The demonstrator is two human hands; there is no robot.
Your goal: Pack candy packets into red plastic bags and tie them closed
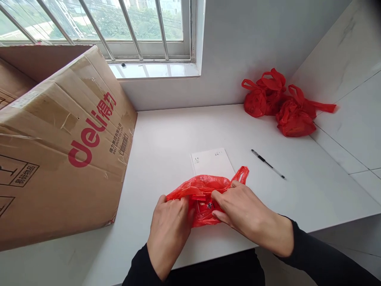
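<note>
A thin red plastic bag lies at the table's front, its mouth spread wide. My left hand is closed on the left side of the bag's rim. On the opposite side my right hand grips the rim near a handle loop, its thumb and index finger at the opening. Inside the bag, a small red packet with dark and white print shows between my hands; the rest of the contents is hidden. Just behind the bag lies a white sheet of paper with some handwriting, its near part covered by the bag.
A large cardboard box with its top open stands at the left. A black and clear pen lies right of the paper. Several tied red bags sit at the back right against the wall. A barred window is behind the table.
</note>
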